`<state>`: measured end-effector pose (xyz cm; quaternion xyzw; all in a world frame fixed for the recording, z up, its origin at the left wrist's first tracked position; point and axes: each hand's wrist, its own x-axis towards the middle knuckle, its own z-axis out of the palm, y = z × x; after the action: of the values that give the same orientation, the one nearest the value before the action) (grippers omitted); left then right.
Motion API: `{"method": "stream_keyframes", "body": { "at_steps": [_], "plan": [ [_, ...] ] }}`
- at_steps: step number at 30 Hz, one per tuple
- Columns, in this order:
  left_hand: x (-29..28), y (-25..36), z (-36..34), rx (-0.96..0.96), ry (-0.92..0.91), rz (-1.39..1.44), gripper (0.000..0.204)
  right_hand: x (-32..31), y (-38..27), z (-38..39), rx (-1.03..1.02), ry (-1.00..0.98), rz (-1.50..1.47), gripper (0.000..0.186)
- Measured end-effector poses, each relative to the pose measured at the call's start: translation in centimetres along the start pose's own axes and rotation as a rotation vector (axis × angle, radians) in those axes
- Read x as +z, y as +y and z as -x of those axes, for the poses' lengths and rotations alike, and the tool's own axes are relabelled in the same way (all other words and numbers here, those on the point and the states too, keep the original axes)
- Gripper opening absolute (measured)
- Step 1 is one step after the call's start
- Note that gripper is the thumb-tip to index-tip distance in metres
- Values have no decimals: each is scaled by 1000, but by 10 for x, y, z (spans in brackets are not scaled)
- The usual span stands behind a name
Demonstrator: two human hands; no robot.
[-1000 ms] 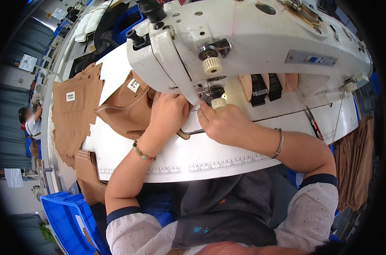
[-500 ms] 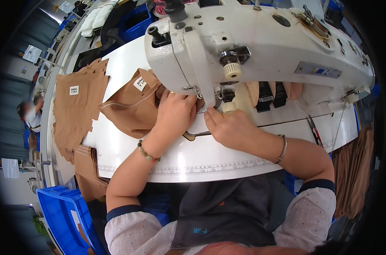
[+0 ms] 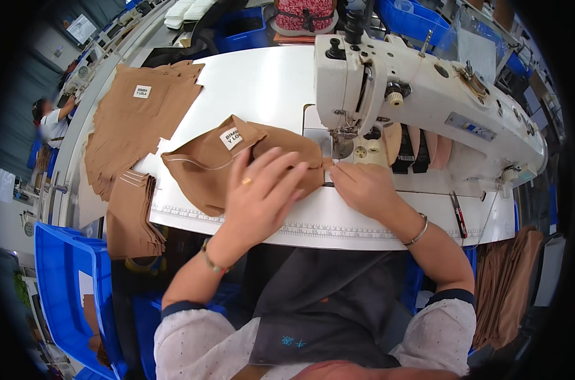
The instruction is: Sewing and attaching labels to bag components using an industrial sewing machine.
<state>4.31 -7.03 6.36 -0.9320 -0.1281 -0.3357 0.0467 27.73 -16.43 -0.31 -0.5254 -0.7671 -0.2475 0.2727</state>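
A brown fabric pouch [image 3: 198, 183] with a white label lies folded on the white table, left of the sewing machine [image 3: 420, 95]. My left hand [image 3: 259, 196] hovers over its front part with fingers spread; whether the fingertips touch the cloth I cannot tell. With thumb and fingertips pressed together, my right hand [image 3: 366, 190] pinches a small brown tab at the pouch's right end. That end sits just in front of the presser foot [image 3: 345, 132], apart from it.
Flat brown panels [image 3: 135, 114] are stacked at the left, with smaller folded pieces [image 3: 132, 212] hanging over the table edge. Red-and-black thread snips [image 3: 458, 215] lie at the right. A blue bin [image 3: 72, 253] stands lower left; brown strips [image 3: 509, 285] hang at the right.
The pouch has come out from by the needle toward me. My left hand has let go and opened, moving nearer. My right hand has shifted slightly right. The head view has tilted and shifted.
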Motion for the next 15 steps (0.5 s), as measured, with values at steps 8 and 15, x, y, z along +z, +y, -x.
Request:
{"method": "stream_keyframes", "body": {
  "at_steps": [8, 15],
  "plan": [
    [-37, -135, 140, -1345, 583, 883, 46, 8, -53, -64, 236, 70, -312, 15],
    [-14, -128, 114, -1175, 676, 1000, 22, 45, -55, -73, 288, 6, -279, 6]
  ]
}}
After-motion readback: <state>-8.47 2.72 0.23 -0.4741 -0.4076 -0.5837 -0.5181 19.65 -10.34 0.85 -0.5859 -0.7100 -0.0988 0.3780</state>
